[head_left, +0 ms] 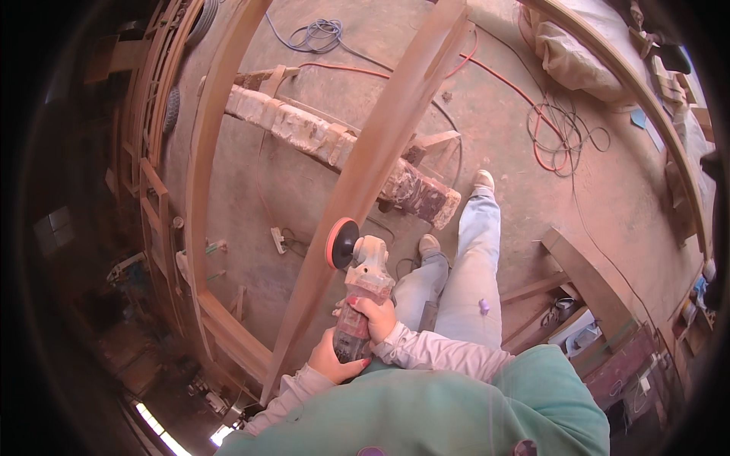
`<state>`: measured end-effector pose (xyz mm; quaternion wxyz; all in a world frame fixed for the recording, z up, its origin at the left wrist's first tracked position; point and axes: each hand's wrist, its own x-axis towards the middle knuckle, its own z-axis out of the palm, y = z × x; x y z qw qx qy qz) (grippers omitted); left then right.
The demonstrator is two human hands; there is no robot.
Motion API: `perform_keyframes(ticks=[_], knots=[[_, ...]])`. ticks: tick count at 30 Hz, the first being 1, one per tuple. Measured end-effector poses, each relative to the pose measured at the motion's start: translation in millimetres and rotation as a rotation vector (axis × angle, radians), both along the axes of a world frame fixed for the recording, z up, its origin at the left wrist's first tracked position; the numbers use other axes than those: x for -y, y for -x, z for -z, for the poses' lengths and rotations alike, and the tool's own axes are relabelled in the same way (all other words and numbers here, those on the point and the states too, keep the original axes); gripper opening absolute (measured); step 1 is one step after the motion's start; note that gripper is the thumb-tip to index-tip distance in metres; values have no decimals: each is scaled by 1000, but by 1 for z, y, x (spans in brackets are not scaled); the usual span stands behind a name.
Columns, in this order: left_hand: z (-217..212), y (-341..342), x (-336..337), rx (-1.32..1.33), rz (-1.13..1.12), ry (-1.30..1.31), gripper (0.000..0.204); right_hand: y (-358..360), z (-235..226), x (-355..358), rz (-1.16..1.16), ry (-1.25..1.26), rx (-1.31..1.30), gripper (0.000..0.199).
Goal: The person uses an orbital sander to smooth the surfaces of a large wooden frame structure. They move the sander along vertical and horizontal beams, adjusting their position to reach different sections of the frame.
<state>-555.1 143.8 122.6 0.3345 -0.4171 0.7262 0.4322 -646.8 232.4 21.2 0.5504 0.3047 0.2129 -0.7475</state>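
Note:
Both my hands grip an angle grinder (pixel 369 285) with a round sanding disc (pixel 342 243), black-backed with an orange rim. My left hand (pixel 333 361) wraps the rear of its body. Closer to the metal head, my right hand (pixel 378 318) closes round the dusty red housing. The disc stands on edge against, or very close to, the side of a long wooden beam (pixel 372 156); whether it touches I cannot tell. That beam slants from the lower left to the top of the view and hides part of what lies behind it.
A rough, pale-crusted timber (pixel 293 125) lies on supports beyond the beam. Another curved wooden piece (pixel 204 152) rises at left. Orange hose (pixel 506 80) and a coiled blue cable (pixel 323 34) run over the floor. A power strip (pixel 277 240) lies near the beam; boards (pixel 589 273) stand at right.

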Motion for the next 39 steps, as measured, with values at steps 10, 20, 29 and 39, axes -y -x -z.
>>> perform_keyframes(ticks=[10,20,29,39], knots=[[-7,-55,-8,-344,292,-57,107,-5,-3,-24,34,-193,63,35],[-7,-16,-35,-467,481,68,96,46,-13,-61,26,-274,77,37],[-2,-33,-53,-605,208,170,93,49,-7,-57,-150,-235,14,44],[7,-94,-48,-476,24,15,94,6,-12,-36,-203,-211,6,46]])
